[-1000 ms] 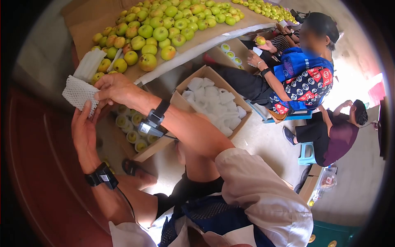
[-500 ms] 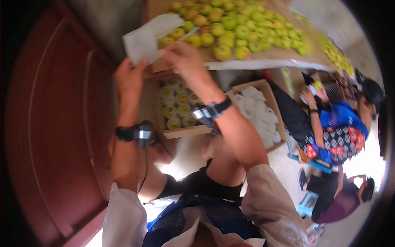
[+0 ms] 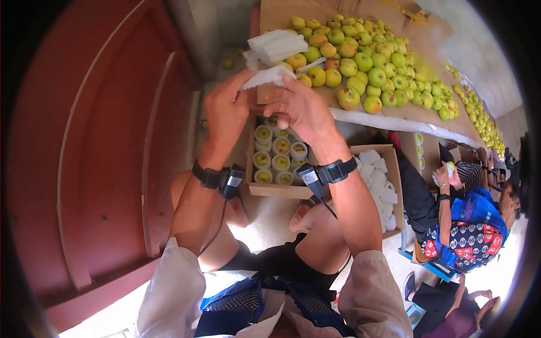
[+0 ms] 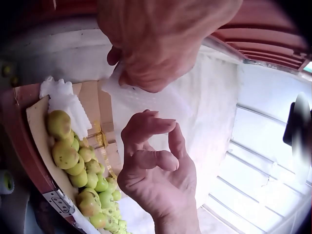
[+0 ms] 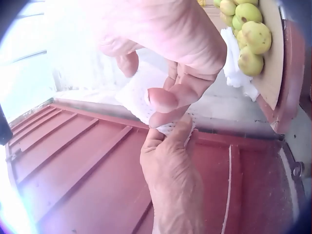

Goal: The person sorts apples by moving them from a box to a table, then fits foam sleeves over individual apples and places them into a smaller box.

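A flattened white foam net sleeve (image 3: 266, 78) hangs over the near edge of the apple table. My left hand (image 3: 228, 107) pinches its left end between thumb and fingers. In the right wrist view, that grip is at the lower corner of the net (image 5: 139, 92). My right hand (image 3: 307, 112) is at the other end, its fingers loosely bent and spread, fingertips right at the net's edge. A gap shows between its thumb and fingers in the left wrist view. Just beyond lies a stack of flat foam nets (image 3: 276, 46), beside green and reddish apples (image 3: 360, 62).
Below my hands is a carton (image 3: 270, 190) of apples in foam nets. To its right stands another carton (image 3: 399, 197) full of white foam nets. A red door (image 3: 107, 141) rises at my left. A person in a blue vest (image 3: 473, 208) sits to the right, holding an apple.
My head view has swung left, bringing the door and table round. The net has turned from facing me to edge-on, and my right hand's fingers have spread away from its edge.
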A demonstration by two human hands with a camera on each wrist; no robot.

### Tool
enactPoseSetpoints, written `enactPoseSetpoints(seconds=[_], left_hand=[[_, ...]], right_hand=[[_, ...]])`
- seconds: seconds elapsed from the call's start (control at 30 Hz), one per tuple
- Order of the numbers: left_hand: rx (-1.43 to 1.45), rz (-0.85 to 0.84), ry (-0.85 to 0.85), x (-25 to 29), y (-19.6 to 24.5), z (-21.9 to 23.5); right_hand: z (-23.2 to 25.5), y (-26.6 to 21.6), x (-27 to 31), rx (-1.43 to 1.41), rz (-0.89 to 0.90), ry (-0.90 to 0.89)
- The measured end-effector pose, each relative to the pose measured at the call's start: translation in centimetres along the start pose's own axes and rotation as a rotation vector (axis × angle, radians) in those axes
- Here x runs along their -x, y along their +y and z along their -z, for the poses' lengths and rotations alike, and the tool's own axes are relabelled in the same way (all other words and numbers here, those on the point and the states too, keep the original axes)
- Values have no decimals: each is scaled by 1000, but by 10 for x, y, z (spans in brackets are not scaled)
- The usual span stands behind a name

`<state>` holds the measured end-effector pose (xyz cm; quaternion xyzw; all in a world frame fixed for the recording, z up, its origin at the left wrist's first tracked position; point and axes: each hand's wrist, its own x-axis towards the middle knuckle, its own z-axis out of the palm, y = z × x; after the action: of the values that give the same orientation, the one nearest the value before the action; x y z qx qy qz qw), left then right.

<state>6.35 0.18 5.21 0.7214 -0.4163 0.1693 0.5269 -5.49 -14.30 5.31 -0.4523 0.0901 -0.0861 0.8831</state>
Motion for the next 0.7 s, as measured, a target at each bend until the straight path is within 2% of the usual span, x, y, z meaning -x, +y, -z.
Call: enactPoseSetpoints(seconds=[0.13, 0.2, 0.3, 0.33, 0.43, 0.5, 0.53, 0.63, 0.7], left_hand=[[-120, -312, 0, -1, -8, 9], [-166, -384, -12, -2, -6, 12], [-264, -426, -91, 0, 3, 10], [-301, -428, -133, 2, 6, 8], [-244, -321, -248, 15, 8, -4], [90, -14, -332, 23, 16, -9], [255, 143, -370, 24, 22, -11], [592, 409, -505, 21, 38, -11], [634, 397, -444, 25, 32, -21]], right_hand=[[8, 7, 5, -82, 7, -89], [11, 4, 7, -125, -3, -97], [16, 9, 6, -91, 115, -20], [17, 9, 6, -27, 166, 65], [19, 5, 6, 241, 295, 343], [17, 2, 2, 514, 343, 539], [16, 4, 1, 566, 404, 571], [13, 14, -2, 708, 561, 608], [12, 21, -2, 778, 641, 568]])
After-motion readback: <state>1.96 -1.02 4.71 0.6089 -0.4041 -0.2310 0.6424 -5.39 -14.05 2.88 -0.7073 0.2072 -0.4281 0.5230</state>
